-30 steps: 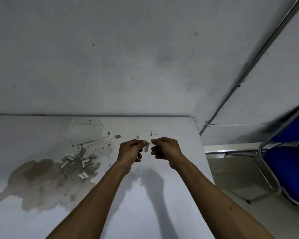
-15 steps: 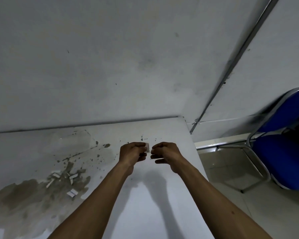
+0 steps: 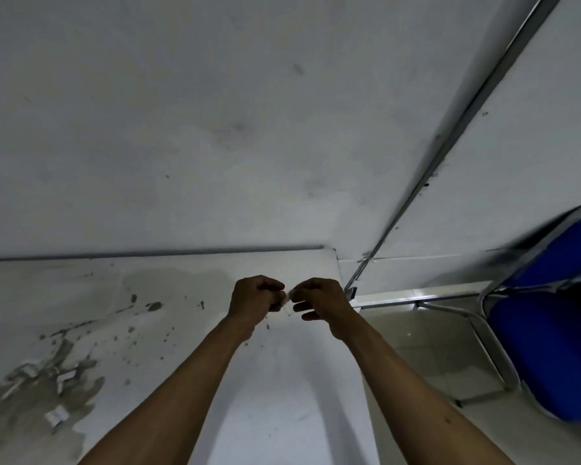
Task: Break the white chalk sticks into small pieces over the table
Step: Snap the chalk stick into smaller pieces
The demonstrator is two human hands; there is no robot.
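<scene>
A short white chalk stick (image 3: 287, 303) is pinched between my left hand (image 3: 254, 302) and my right hand (image 3: 319, 302), both held close together above the white table (image 3: 282, 397) near its far right corner. Each hand grips one end, and most of the stick is hidden by the fingers. Several small white chalk pieces (image 3: 59, 380) lie on a brown stain at the table's left side, blurred by camera motion.
The table's right edge runs just right of my right forearm. A blue chair (image 3: 550, 313) with a metal frame stands on the tiled floor to the right. A grey wall rises behind the table, and dark spots dot the table's left half.
The view has swung right, so the pile of pieces sits lower left. My hands stay together on the chalk stick, with the right fingers spread slightly more.
</scene>
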